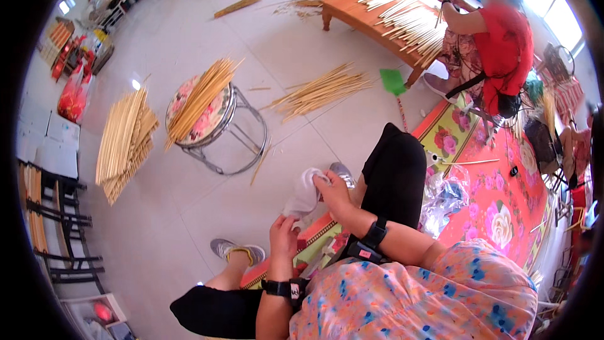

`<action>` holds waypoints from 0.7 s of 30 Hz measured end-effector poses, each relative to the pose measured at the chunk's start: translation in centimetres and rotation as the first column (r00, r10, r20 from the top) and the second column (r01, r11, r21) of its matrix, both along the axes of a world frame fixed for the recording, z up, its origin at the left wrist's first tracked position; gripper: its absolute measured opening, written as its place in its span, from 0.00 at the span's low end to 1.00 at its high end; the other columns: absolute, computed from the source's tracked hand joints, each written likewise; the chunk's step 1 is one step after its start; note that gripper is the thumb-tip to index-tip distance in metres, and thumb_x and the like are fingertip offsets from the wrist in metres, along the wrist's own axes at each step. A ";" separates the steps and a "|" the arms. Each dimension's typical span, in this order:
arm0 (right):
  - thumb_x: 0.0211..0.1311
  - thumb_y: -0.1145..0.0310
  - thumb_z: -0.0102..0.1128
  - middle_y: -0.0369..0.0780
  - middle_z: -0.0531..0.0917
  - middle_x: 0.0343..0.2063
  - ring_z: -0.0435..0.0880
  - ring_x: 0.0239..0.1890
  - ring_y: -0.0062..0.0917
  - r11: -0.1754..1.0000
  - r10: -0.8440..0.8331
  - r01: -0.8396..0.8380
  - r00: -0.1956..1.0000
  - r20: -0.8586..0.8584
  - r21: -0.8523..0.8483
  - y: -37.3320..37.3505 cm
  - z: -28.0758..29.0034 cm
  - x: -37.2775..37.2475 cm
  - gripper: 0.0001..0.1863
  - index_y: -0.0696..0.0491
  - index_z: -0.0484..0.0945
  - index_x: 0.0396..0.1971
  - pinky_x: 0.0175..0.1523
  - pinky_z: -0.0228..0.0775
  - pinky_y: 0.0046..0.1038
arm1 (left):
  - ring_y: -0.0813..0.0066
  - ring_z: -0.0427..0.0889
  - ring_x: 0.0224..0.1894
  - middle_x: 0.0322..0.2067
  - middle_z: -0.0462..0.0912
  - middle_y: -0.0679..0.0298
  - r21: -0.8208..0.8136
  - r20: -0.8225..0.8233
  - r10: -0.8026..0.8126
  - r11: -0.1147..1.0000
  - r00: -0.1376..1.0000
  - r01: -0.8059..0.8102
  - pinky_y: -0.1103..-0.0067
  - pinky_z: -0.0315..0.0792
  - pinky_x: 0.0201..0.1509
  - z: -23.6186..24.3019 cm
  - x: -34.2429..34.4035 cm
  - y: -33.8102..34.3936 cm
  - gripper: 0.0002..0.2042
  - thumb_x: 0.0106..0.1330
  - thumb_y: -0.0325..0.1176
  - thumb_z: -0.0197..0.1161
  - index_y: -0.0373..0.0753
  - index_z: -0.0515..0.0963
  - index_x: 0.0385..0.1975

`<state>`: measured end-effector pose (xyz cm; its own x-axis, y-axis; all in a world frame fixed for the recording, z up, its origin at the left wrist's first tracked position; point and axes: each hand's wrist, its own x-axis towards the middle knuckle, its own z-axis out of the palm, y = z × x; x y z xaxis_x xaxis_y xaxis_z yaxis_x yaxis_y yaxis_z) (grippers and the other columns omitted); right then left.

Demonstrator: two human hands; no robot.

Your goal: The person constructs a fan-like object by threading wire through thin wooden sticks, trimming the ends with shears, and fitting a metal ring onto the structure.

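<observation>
A crumpled white cloth (302, 200), perhaps a glove, is held up between my two hands, above the floor in front of my lap. My left hand (283, 234) grips its lower end with bent fingers and thumb. A little higher and to the right, my right hand (333, 190) has its fingers closed on the upper part of the cloth. Both wrists wear black straps with small devices.
A round stool (211, 123) holding thin sticks, stick piles (123, 141) (318, 91), and a wooden table (349, 9) lie ahead. A person in red (500, 56) sits at the right beside a floral mat (497, 201). A green swatter (392, 81) lies near the table.
</observation>
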<state>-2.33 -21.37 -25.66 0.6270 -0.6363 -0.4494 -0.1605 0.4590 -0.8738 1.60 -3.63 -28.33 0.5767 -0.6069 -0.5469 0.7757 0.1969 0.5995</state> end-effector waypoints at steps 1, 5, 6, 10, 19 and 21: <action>0.61 0.62 0.58 0.34 0.79 0.27 0.78 0.27 0.18 0.999 -0.045 0.046 0.998 0.032 -0.006 0.1 0.0 0.0 0.12 0.55 0.76 0.37 0.29 0.71 0.22 | 0.77 0.77 0.37 0.33 0.79 0.66 0.005 0.112 0.094 0.995 0.989 -0.096 0.80 0.69 0.37 0.0 0.2 -0.1 0.05 0.61 0.29 0.59 0.39 0.75 0.35; 0.60 0.62 0.59 0.34 0.78 0.27 0.77 0.28 0.17 0.993 -0.108 0.106 0.994 0.034 0.045 0.0 1.1 0.0 0.12 0.55 0.76 0.37 0.30 0.70 0.22 | 0.75 0.77 0.38 0.37 0.79 0.65 -0.089 0.252 0.227 0.973 0.941 -0.211 0.79 0.69 0.37 2.8 1.2 -0.5 0.08 0.62 0.31 0.57 0.39 0.73 0.40; 0.60 0.62 0.59 0.32 0.78 0.29 0.77 0.31 0.16 0.987 -0.121 0.119 0.993 0.012 0.108 0.0 1.6 0.0 0.11 0.52 0.75 0.39 0.33 0.70 0.21 | 0.74 0.77 0.38 0.38 0.79 0.65 -0.131 0.211 0.242 0.967 0.947 -0.218 0.79 0.69 0.37 3.7 1.4 -0.6 0.11 0.64 0.32 0.55 0.39 0.72 0.44; 0.57 0.63 0.63 0.32 0.78 0.29 0.76 0.32 0.16 0.996 -0.055 0.052 0.998 -0.039 -0.075 0.3 0.0 0.1 0.12 0.52 0.75 0.38 0.34 0.68 0.19 | 0.74 0.77 0.41 0.43 0.78 0.65 -0.300 0.011 -0.007 0.954 1.000 0.010 0.79 0.70 0.37 4.1 1.2 0.0 0.18 0.67 0.40 0.51 0.37 0.67 0.52; 0.52 0.68 0.66 0.33 0.78 0.27 0.74 0.29 0.15 1.000 0.007 -0.005 0.995 0.100 -0.024 0.6 0.7 -0.1 0.13 0.55 0.75 0.35 0.33 0.68 0.21 | 0.73 0.79 0.36 0.42 0.79 0.64 -0.001 -0.126 -0.128 0.992 0.984 0.129 0.80 0.72 0.33 1.7 0.4 -0.1 0.18 0.56 0.26 0.62 0.38 0.71 0.48; 0.52 0.69 0.65 0.33 0.77 0.27 0.73 0.29 0.15 0.998 0.052 -0.049 0.993 0.109 -0.025 0.6 0.8 -0.4 0.12 0.55 0.75 0.35 0.34 0.67 0.20 | 0.71 0.78 0.40 0.43 0.78 0.64 -0.037 -0.105 0.013 0.999 0.994 -0.017 0.76 0.71 0.36 3.0 -0.1 -0.6 0.18 0.56 0.24 0.60 0.40 0.70 0.48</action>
